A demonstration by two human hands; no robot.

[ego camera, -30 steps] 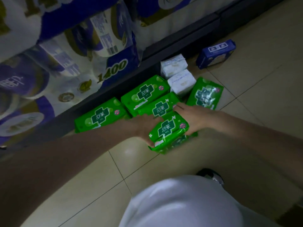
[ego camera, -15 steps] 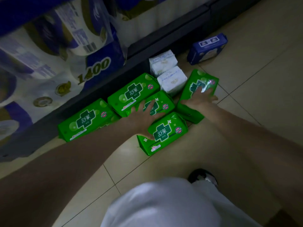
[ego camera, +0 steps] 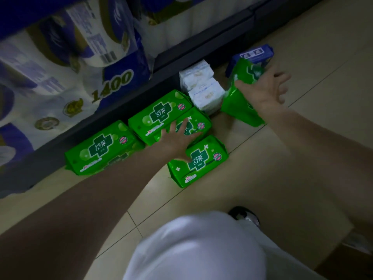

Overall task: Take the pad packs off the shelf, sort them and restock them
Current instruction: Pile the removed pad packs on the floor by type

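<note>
Five glossy green plastic pad packs [ego camera: 101, 147] lie on the tiled floor [ego camera: 302, 158] below the shelf.
Left hand [ego camera: 177, 141] rests flat, fingers spread, on the middle pack [ego camera: 198, 123]; right hand [ego camera: 266, 87], fingers splayed, thumb pressing the tilted pack [ego camera: 238, 106] at two o'clock.

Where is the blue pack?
In the head view, the blue pack lies on the floor far right, by the shelf base, just behind the green pack under the right hand.
</note>
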